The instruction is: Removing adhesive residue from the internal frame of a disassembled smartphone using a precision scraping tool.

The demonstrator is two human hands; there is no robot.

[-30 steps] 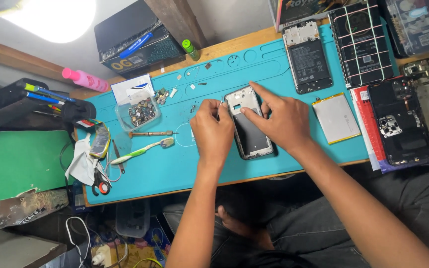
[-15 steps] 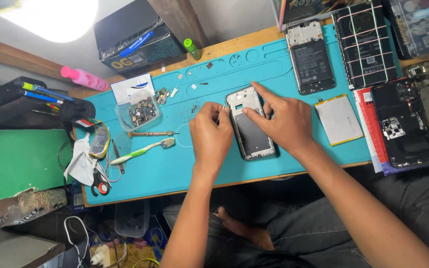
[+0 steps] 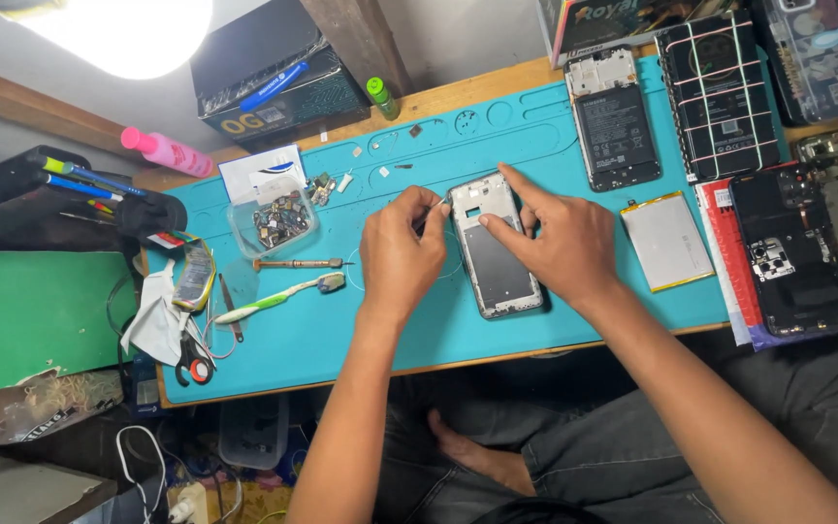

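Under both hands (image 3: 477,247) (touching): phone frame (image 3: 497,262)

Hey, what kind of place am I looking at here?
Likely a phone repair bench: a teal work mat with opened phones, a loose battery and a tub of small parts.

Both forearms reach up from the bottom edge, bare, angled toward each other. The left hand (image 3: 400,254) is curled, thumb and forefinger pinched together at its upper right. Just right of it, the right hand (image 3: 557,245) lies palm down, fingers spread, forefinger stretched straight up and left, thumb pointing left.
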